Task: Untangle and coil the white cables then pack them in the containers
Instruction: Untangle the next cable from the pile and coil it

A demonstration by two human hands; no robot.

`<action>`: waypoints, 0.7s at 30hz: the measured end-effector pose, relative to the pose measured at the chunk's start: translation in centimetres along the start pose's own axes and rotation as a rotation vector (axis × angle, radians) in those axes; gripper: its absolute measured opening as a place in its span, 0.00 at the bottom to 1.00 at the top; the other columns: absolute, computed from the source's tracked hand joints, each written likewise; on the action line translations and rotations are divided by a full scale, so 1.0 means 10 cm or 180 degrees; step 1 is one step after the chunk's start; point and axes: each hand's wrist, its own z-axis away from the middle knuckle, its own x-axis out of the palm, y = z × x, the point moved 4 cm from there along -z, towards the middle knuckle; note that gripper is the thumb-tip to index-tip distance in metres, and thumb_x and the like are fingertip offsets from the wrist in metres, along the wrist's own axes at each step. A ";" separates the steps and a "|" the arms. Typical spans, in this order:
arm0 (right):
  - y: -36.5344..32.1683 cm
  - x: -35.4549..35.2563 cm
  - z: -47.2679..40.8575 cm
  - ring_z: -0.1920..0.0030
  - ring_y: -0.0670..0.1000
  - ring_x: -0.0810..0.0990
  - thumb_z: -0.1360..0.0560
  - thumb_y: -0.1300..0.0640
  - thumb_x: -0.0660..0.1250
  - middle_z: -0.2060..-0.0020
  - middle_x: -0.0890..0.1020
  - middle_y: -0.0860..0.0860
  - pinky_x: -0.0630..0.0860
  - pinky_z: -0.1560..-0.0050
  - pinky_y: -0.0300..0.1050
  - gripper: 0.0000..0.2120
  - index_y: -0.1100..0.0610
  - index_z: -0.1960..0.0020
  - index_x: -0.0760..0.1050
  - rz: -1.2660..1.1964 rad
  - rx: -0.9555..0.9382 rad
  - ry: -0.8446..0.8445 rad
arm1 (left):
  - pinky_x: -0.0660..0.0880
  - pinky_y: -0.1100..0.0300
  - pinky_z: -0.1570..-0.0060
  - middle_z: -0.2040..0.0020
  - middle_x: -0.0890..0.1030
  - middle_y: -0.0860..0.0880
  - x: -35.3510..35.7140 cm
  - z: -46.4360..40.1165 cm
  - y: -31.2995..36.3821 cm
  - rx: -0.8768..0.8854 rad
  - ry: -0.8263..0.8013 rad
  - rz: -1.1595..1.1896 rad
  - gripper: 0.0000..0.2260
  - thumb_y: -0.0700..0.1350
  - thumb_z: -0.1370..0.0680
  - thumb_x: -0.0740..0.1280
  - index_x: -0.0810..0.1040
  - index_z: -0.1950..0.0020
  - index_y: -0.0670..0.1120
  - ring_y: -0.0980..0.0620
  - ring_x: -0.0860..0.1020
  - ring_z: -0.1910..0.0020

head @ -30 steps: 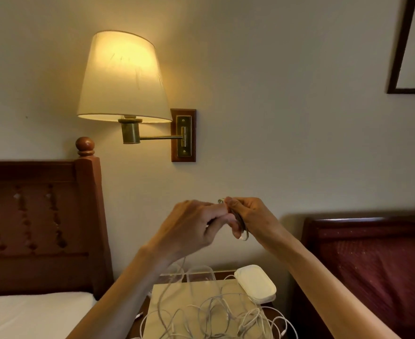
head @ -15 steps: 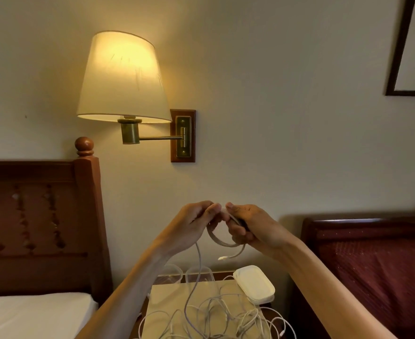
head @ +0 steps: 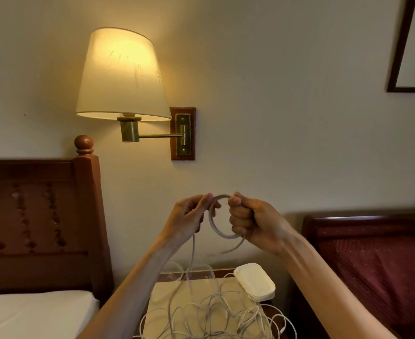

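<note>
Coiling one cable (head: pixel 215 222) in mid-air: a small loop sits between both hands, raised above the counter (head: pixel 160 293). Right hand (head: pixel 255 222) has fingers curled tight round the loop's right side, thumb on top. Left hand (head: pixel 189 220) pinches the loop's top-left w/ thumb & forefinger, feeding the strand; rest of that cable drops from the left hand straight down to the pile (head: pixel 216 314). A short free end sticks out below the right hand.

Progress, as I judge it: early. Only abt one or two turns made on this first cable; most of its length is still loose. The pile on the counter is still a tangle of thin white loops, some spilling over the front-right edge. Two clear tubs (head: pixel 199 271) stand at the counter's back edge, look empty but partly hidden, can't be sure. White lids (head: pixel 254 281) lie stacked at back right, so nothing's packed or closed yet.

Left to do: finish this coil, tub it, then separate & coil the others, lid on.

Around: bed w/ wooden headboard left, dark red bed right, lit wall lamp above.
</note>
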 end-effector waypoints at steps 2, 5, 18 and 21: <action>-0.10 -0.04 0.00 0.75 0.45 0.55 0.15 0.53 0.48 0.75 0.59 0.45 0.57 0.73 0.39 0.20 0.54 0.62 0.70 -0.0138 -0.0032 0.0051 | 0.60 0.61 0.74 0.71 0.69 0.50 -0.08 0.01 -0.13 -0.0159 -0.0016 0.0081 0.19 0.57 0.22 0.61 0.81 0.59 0.43 0.55 0.63 0.74; -0.31 -0.08 0.02 0.75 0.45 0.52 0.16 0.54 0.49 0.77 0.59 0.45 0.55 0.74 0.38 0.18 0.54 0.62 0.68 -0.0403 -0.0158 0.0133 | 0.61 0.62 0.74 0.74 0.69 0.54 -0.19 0.11 -0.33 -0.0216 -0.0212 -0.0281 0.18 0.57 0.22 0.61 0.79 0.63 0.47 0.56 0.64 0.75; -0.46 -0.13 0.00 0.72 0.48 0.71 0.16 0.52 0.53 0.72 0.73 0.51 0.71 0.68 0.39 0.16 0.57 0.57 0.71 0.1014 -0.0598 0.0603 | 0.66 0.68 0.65 0.69 0.73 0.58 0.12 0.34 0.04 0.1190 -0.0777 -0.3211 0.15 0.57 0.18 0.56 0.73 0.60 0.53 0.59 0.72 0.68; -0.39 -0.04 0.01 0.69 0.51 0.78 0.16 0.52 0.55 0.69 0.79 0.54 0.76 0.64 0.42 0.16 0.59 0.57 0.74 0.1522 -0.0758 0.0607 | 0.67 0.65 0.68 0.68 0.74 0.55 0.27 0.39 0.41 0.1882 -0.0750 -0.3298 0.17 0.57 0.18 0.53 0.73 0.60 0.51 0.56 0.71 0.69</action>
